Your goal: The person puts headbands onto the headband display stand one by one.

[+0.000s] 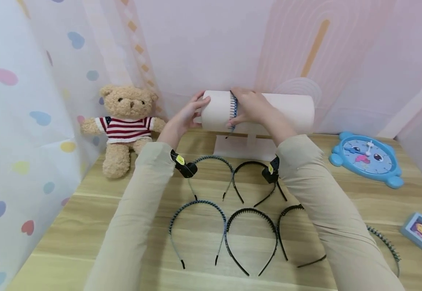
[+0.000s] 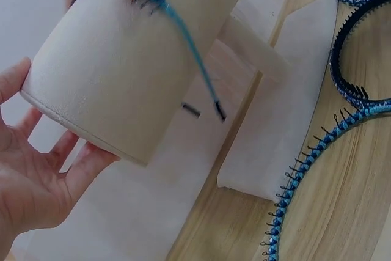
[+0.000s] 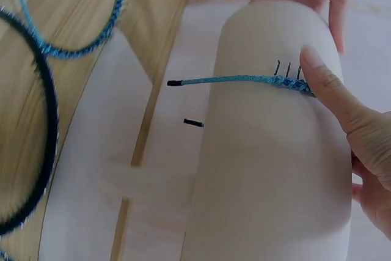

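Currently straddling the white display cylinder [image 1: 294, 108] at twelve o'clock in the head view, the blue toothed headband [image 1: 234, 106] could slip askew if the right hand [image 1: 253, 106] pinching it pulls unevenly or the left hand [image 1: 188, 114], gripping the cylinder's nine-o'clock end, loosens.

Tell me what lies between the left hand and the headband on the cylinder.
Only a bare stretch of the pale cylinder, as the left wrist view shows.
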Demonstrator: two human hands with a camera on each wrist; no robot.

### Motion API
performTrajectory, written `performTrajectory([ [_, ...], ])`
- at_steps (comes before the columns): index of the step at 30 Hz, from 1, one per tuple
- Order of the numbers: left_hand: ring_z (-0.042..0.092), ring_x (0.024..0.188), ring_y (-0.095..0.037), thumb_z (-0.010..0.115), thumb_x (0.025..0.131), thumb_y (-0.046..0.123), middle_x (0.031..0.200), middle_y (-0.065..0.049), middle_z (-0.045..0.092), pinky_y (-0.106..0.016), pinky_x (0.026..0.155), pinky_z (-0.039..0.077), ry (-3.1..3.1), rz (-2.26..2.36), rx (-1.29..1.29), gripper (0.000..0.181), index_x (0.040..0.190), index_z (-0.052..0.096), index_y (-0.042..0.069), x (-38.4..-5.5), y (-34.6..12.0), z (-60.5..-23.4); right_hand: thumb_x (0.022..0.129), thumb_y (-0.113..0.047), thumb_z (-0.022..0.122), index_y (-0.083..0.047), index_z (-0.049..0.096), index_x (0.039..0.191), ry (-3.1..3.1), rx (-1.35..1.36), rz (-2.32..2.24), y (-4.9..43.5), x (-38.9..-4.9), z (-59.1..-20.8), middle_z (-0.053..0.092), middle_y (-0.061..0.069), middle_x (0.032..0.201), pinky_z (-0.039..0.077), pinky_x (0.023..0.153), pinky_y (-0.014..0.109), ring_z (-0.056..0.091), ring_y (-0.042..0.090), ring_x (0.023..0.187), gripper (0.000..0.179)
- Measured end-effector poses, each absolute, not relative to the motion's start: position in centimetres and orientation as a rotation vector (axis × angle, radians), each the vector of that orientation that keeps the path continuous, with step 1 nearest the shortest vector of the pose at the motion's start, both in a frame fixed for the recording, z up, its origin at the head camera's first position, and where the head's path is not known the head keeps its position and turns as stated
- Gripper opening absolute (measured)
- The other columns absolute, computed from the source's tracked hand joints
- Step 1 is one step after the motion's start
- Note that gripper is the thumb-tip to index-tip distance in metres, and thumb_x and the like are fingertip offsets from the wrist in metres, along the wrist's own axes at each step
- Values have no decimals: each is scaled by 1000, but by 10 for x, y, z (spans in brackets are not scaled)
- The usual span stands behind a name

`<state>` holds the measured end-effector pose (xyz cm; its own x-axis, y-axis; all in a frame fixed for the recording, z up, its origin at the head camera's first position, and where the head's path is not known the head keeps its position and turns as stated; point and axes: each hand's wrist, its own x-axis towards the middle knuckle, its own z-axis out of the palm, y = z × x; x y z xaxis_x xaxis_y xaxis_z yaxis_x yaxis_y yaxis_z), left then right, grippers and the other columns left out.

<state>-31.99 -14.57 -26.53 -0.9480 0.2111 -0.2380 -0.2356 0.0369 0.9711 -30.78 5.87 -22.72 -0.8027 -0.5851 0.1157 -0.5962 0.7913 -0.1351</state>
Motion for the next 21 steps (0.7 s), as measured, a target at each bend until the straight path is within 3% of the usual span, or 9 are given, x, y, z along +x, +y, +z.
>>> performTrajectory([
  [5,24,135,-26,47,92,40,151,3,17,-52,105,29,1999,1971,-31,58,143,17,41,-318,-141,-265,69,-52,73,2,25,141,-2881,969,172,38,-305,-229,33,17,146,25,109,49,34,31,133,102],
  [13,23,134,-25,45,93,40,149,5,19,-50,106,29,1992,1979,-18,57,143,16,41,-319,-137,-261,68,-53,72,1,26,141,-2832,941,47,14,-301,-226,36,14,144,30,106,49,35,31,132,101],
  [17,21,135,-26,44,94,39,150,6,17,-50,106,29,1982,1964,-15,57,143,16,41,-321,-134,-264,68,-56,71,-4,18,144,-2875,900,129,23,-300,-231,27,13,149,19,111,51,25,31,137,107],
  [21,21,135,-26,45,93,40,150,5,20,-52,106,28,1987,1950,-7,57,143,16,41,-323,-133,-266,65,-56,74,-10,3,148,-2885,848,358,60,-296,-231,8,14,154,1,114,51,5,34,141,118],
])
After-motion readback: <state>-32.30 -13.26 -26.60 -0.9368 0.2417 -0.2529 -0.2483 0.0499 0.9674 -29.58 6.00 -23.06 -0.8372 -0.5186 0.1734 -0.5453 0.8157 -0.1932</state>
